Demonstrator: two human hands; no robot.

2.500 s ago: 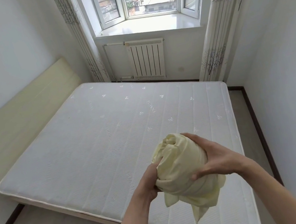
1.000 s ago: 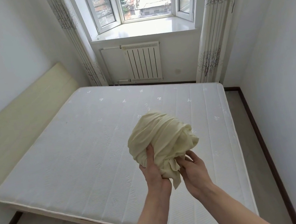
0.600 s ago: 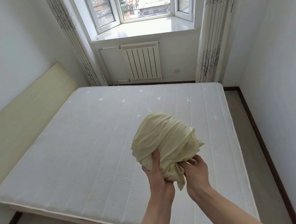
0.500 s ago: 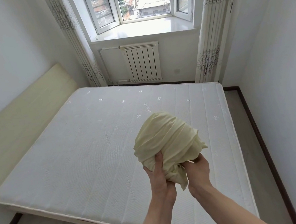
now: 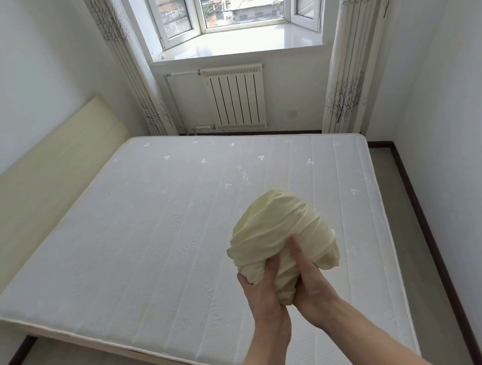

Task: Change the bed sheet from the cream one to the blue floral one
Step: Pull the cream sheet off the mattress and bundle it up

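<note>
I hold the cream sheet (image 5: 282,235), balled up, above the near right part of the bare mattress (image 5: 148,240), directly over both hands. My left hand (image 5: 261,293) and right hand (image 5: 309,281) grip its underside side by side, fingers curled into the cloth.
</note>
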